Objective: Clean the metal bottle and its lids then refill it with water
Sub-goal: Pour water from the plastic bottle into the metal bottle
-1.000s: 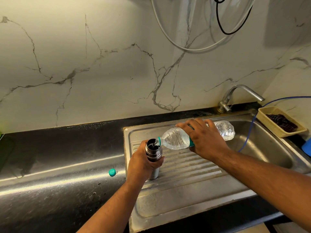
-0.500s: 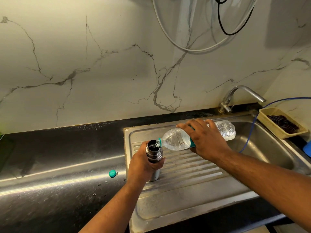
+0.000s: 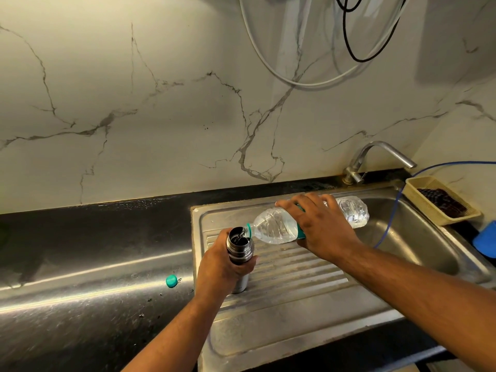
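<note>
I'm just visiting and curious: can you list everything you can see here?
metal bottle: one, silver, open, upright on the drainboard
plastic bottle: one, clear, tipped, mouth over the metal bottle
cap: one, teal, on the counter
counter: one, black
sink: one, steel, with drainboard
tap: one, metal, behind the sink
basket: one, yellow, right of the sink, dark contents
blue tube: one, into the sink
left hand: grips the metal bottle
right hand: holds the plastic bottle
</note>
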Available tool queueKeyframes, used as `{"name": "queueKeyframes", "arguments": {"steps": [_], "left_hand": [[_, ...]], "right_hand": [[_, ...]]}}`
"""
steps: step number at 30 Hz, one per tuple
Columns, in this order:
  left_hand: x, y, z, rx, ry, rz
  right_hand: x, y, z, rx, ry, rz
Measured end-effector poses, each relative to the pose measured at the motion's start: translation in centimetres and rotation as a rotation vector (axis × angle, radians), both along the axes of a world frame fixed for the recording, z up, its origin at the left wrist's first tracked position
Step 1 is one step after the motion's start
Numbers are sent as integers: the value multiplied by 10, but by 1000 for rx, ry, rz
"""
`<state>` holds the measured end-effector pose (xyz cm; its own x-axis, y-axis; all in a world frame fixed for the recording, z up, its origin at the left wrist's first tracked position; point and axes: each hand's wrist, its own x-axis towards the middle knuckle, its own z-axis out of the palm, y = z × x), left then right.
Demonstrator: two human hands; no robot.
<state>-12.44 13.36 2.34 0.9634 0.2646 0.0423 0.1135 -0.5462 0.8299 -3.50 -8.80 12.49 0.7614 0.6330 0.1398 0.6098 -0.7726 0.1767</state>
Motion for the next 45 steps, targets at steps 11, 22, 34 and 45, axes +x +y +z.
{"name": "queueKeyframes", "arguments": {"steps": [11,22,34,45], "left_hand": [[-1,0,0,-13,-8,-4],[-1,1,-4,9,-36,-2],[-1,-2,-6,3,-55,5],[-1,-1,-10,1,-64,6]], "right_hand": [[2,1,2,-12,-7,1],[1,1,0,-13,6,-1],[0,0,0,1,2,6],[2,-2,-1,15,-13,24]]}}
